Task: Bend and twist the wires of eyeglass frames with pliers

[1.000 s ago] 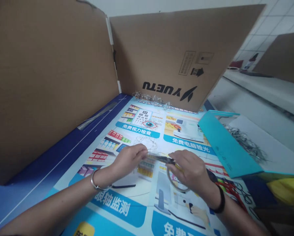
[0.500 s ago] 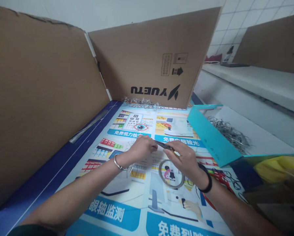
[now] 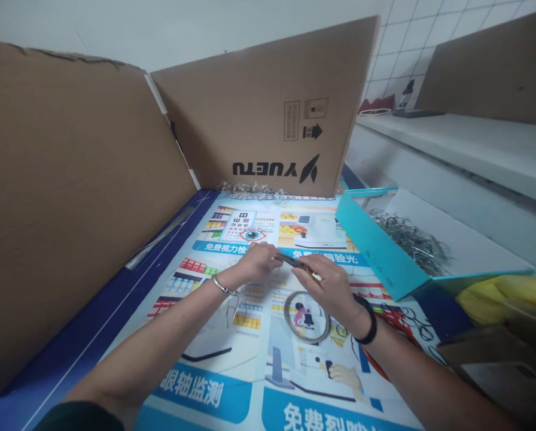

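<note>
Closely, left hand [image 3: 255, 264] and right hand [image 3: 332, 287] both pinch one slender dark tool [image 3: 290, 261]

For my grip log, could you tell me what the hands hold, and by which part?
A slim dark tool, pinched at its ends: left hand on one, right hand on the other.

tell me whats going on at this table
A person works over a printed poster. The right hand holds a slim dark tool, and the left hand pinches at its tip. A wire ring shows just below the right hand. A teal tray of metal bits sits to the right.
</note>
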### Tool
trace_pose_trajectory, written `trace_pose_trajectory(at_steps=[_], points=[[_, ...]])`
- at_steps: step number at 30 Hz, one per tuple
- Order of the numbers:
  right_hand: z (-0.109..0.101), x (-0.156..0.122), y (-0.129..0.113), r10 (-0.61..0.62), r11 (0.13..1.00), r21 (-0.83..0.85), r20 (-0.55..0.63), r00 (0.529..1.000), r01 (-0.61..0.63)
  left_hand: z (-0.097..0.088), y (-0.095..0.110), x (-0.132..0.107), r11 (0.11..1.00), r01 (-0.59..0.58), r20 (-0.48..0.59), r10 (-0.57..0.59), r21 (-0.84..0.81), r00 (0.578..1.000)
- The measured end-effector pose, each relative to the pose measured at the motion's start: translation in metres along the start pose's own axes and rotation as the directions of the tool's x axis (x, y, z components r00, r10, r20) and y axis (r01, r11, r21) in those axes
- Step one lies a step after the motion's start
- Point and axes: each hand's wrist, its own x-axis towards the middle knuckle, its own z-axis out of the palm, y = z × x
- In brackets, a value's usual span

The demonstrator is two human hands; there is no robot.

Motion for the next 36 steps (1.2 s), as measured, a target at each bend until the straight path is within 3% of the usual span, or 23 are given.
trace_pose_trajectory(at_steps=[4, 6, 11, 15, 20, 25, 29, 36], points=[[-0.001, 0.000, 0.000, -0.002, 1.000, -0.007, 0.024, 1.000, 0.003, -0.029, 0.002, -0.025, 0.992, 0.005, -0.176, -0.027, -0.124, 0.984], [-0.002, 0.001, 0.000, -0.010, 0.999, -0.035, 0.068, 0.998, 0.012, -0.040, 0.002, -0.046, 0.983, 0.037, -0.211, -0.075, -0.180, 0.975], [-0.006, 0.004, -0.011, -0.088, 0.972, -0.190, 0.266, 0.960, 0.141, -0.047, -0.004, -0.101, 0.960, 0.200, -0.107, -0.223, -0.195, 0.969], [-0.010, 0.005, -0.027, -0.164, 0.919, -0.275, 0.382, 0.909, 0.282, -0.039, -0.015, -0.125, 0.964, 0.260, 0.026, -0.259, -0.063, 0.966], [-0.009, 0.004, -0.037, -0.195, 0.881, -0.316, 0.436, 0.878, 0.353, -0.033, -0.024, -0.133, 0.945, 0.320, 0.043, -0.324, 0.067, 0.945], [-0.007, 0.003, -0.036, -0.206, 0.868, -0.323, 0.454, 0.867, 0.376, -0.030, -0.019, -0.132, 0.903, 0.366, 0.078, -0.391, 0.225, 0.917], [-0.006, 0.002, -0.037, -0.217, 0.871, -0.312, 0.447, 0.868, 0.379, -0.028, -0.011, -0.131, 0.874, 0.337, 0.092, -0.390, 0.351, 0.916], [-0.003, -0.001, -0.038, -0.237, 0.876, -0.286, 0.445, 0.863, 0.388, -0.021, -0.015, -0.132, 0.870, 0.294, 0.109, -0.362, 0.397, 0.926]])
